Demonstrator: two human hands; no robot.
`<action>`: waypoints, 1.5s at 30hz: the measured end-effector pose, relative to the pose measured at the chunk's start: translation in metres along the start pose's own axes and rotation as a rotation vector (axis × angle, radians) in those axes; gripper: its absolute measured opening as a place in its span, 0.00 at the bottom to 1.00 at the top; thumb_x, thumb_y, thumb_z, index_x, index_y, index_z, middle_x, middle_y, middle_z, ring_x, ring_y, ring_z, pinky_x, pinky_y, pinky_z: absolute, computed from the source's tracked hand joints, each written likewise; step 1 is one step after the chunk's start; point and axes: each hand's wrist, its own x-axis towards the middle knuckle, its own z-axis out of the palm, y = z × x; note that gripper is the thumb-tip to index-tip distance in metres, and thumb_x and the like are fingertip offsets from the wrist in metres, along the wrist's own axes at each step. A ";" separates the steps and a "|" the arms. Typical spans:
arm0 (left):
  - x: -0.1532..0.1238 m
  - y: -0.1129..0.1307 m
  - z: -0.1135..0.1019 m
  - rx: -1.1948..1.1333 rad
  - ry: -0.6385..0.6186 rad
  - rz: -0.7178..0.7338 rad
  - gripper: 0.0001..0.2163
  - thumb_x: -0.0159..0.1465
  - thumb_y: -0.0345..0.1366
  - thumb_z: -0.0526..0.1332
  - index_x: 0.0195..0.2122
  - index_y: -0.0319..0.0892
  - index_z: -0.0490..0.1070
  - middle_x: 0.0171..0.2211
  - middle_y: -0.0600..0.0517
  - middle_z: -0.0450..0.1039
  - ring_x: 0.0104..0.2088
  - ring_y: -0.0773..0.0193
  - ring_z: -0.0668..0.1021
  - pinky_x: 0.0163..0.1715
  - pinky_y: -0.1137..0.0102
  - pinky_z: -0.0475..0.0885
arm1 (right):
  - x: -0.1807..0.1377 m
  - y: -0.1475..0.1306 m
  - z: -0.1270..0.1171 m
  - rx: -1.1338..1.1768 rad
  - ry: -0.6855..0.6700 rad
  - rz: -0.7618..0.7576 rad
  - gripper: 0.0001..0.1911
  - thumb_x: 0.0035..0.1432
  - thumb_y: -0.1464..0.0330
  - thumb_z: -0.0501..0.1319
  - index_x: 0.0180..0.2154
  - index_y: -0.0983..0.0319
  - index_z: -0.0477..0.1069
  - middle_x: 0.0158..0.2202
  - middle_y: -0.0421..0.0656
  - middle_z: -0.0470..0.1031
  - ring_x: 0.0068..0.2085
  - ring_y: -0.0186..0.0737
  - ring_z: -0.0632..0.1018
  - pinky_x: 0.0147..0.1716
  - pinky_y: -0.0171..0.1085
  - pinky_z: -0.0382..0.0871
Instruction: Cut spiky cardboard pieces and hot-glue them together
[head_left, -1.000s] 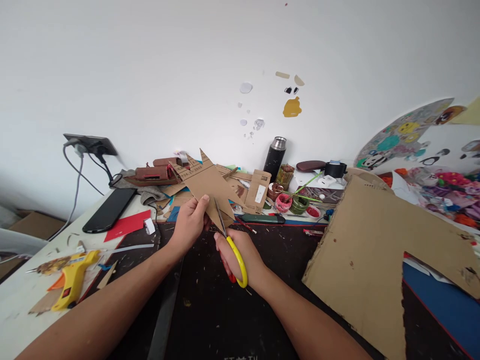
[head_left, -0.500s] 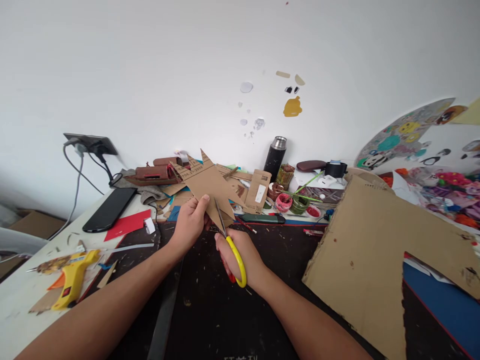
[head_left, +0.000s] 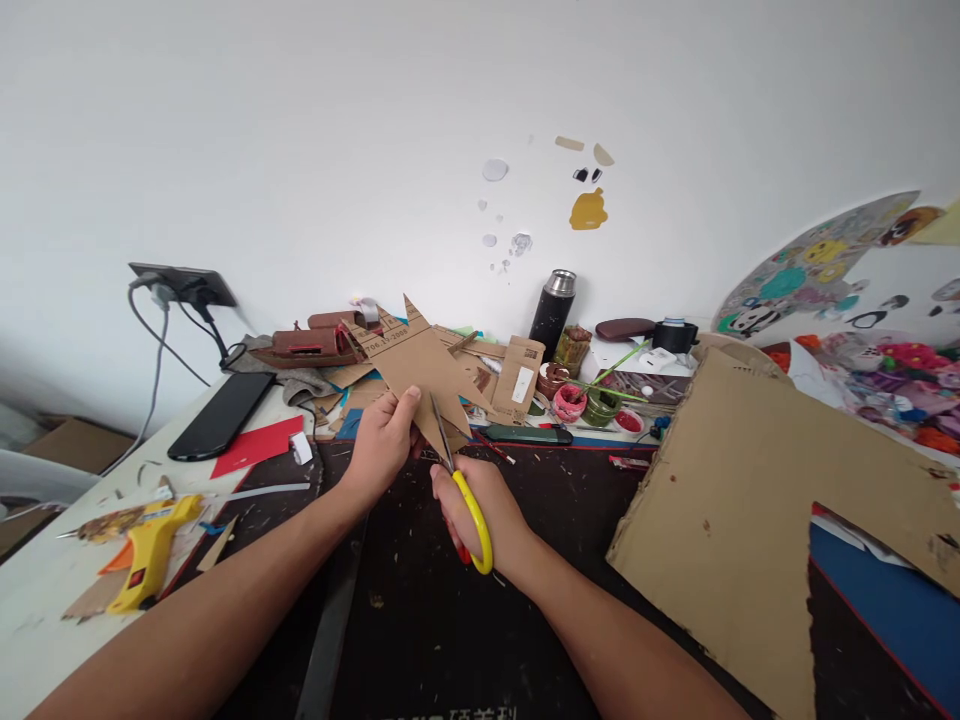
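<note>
My left hand (head_left: 386, 435) pinches a brown cardboard cutout (head_left: 420, 365) with several pointed spikes and printed lettering near its upper left edge. The thumb lies on top of the card; the other fingers are mostly hidden behind it. My right hand (head_left: 491, 505) is closed around the handles of a pair of scissors (head_left: 472, 525), one loop yellow and the other red. The scissor blades point up and away, lying against the lower part of the cutout between two spikes. How far the blades are apart is hard to make out.
A large cardboard sheet (head_left: 720, 500) leans over the right side. To the left lie a yellow glue gun (head_left: 150, 555) and a black phone-like slab (head_left: 221, 415). Behind stand a black thermos (head_left: 553, 315), paint jars (head_left: 570, 402) and a brown model boat (head_left: 315, 345). A utility knife (head_left: 525, 434) lies beyond my hands.
The view has shifted very slightly. Both hands, the cutout and the scissors keep almost the same position.
</note>
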 end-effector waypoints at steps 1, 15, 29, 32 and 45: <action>0.000 0.000 0.000 0.001 -0.001 0.002 0.23 0.66 0.54 0.64 0.22 0.47 0.60 0.11 0.61 0.57 0.10 0.69 0.64 0.11 0.72 0.58 | 0.000 0.001 0.001 0.000 0.008 0.003 0.19 0.74 0.59 0.57 0.29 0.57 0.63 0.13 0.32 0.63 0.13 0.33 0.68 0.18 0.31 0.55; 0.002 0.000 -0.001 0.036 0.002 0.030 0.23 0.67 0.54 0.64 0.21 0.47 0.61 0.11 0.60 0.57 0.10 0.69 0.64 0.11 0.73 0.57 | 0.000 0.000 -0.002 0.147 -0.098 0.008 0.15 0.72 0.58 0.57 0.33 0.58 0.67 0.14 0.31 0.65 0.12 0.33 0.67 0.14 0.29 0.61; 0.042 0.025 -0.041 -0.194 0.300 0.186 0.20 0.68 0.44 0.65 0.23 0.47 0.59 0.13 0.62 0.54 0.13 0.72 0.59 0.14 0.75 0.60 | 0.000 0.007 0.003 0.275 -0.155 0.002 0.15 0.69 0.54 0.61 0.40 0.59 0.71 0.17 0.32 0.70 0.15 0.35 0.73 0.16 0.29 0.66; 0.039 0.024 -0.037 -0.226 0.255 0.147 0.20 0.67 0.45 0.67 0.23 0.47 0.59 0.13 0.62 0.55 0.12 0.72 0.60 0.13 0.75 0.59 | 0.002 0.003 0.002 0.333 -0.100 -0.026 0.19 0.67 0.49 0.62 0.39 0.59 0.70 0.16 0.31 0.68 0.14 0.35 0.71 0.13 0.29 0.63; 0.010 0.012 -0.002 -0.284 -0.009 -0.057 0.24 0.65 0.51 0.68 0.21 0.45 0.59 0.15 0.60 0.58 0.13 0.71 0.64 0.13 0.74 0.56 | 0.011 -0.011 -0.015 0.605 0.087 -0.083 0.38 0.54 0.35 0.67 0.44 0.63 0.73 0.16 0.34 0.70 0.14 0.37 0.73 0.13 0.31 0.64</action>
